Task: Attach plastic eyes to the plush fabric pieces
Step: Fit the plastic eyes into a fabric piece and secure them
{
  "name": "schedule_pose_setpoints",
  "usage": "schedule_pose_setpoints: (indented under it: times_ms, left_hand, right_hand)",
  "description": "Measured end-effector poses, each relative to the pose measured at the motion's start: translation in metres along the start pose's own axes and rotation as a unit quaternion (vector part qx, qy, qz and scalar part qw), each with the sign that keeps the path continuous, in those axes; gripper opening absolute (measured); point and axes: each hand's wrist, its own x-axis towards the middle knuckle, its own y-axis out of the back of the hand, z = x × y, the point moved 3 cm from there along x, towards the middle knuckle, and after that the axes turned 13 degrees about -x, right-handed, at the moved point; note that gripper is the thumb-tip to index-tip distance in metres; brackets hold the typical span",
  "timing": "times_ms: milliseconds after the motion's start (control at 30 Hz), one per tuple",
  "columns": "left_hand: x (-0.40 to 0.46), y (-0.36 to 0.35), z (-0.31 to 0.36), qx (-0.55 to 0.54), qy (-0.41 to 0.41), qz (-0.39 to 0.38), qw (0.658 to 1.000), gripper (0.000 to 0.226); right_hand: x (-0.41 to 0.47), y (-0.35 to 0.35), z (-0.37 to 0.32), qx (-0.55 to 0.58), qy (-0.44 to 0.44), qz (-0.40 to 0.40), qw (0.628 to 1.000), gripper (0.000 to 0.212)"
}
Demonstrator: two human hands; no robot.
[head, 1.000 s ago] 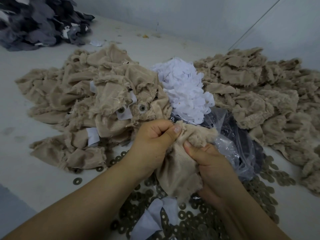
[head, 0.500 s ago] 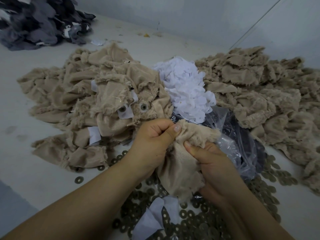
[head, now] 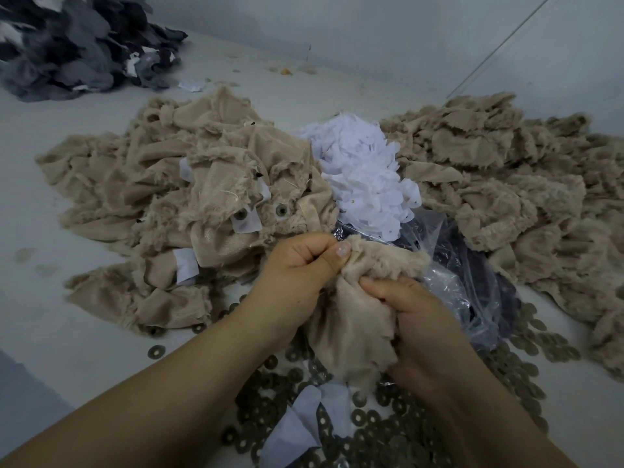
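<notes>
Both hands hold one beige plush fabric piece (head: 351, 325) low in the middle of the head view. My left hand (head: 297, 268) grips its upper edge, thumb pressed onto the fluffy rim. My right hand (head: 415, 319) grips the piece from the right side, its thumb on the cloth. Any plastic eye in the piece is hidden by fingers and fabric. Just behind lies a beige pile (head: 202, 204) with round eye backs (head: 281, 209) and white patches showing. Dark round washers (head: 378, 423) lie scattered on the table under my hands.
A heap of white fabric patches (head: 364, 170) sits in the middle, with a clear plastic bag (head: 462, 275) of dark parts beside it. Another beige plush pile (head: 513, 184) spreads at the right. Grey fabric (head: 77, 45) is heaped at the far left by the wall.
Both hands keep their hold on the beige piece with only slight shifts; the piles have not moved.
</notes>
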Motion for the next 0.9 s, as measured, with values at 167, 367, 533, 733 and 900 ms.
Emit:
schedule_pose_setpoints:
  times_ms: [167,367,533,733,900]
  left_hand:
    - [-0.001,0.002,0.000,-0.041,0.026,-0.008,0.999,0.044]
    - [0.002,0.000,0.006,0.039,0.020,0.009,0.999,0.033]
    - [-0.004,-0.003,0.008,0.048,-0.008,-0.017,0.999,0.035]
    - [-0.008,-0.003,0.003,0.050,-0.038,0.037,0.997,0.035]
    - [-0.006,-0.008,0.006,0.073,-0.031,0.035,0.996,0.034]
  right_hand:
    - [0.001,-0.001,-0.002,-0.010,0.038,0.004,0.999,0.035]
    - [0.002,0.004,-0.001,-0.146,0.079,0.104,0.981,0.030]
    - [0.002,0.009,-0.001,-0.073,0.037,0.116,0.990,0.040]
    - [0.006,0.008,0.000,-0.033,0.062,0.125,0.990,0.039]
    - [0.002,0.007,-0.002,-0.093,0.118,0.106,0.983,0.034]
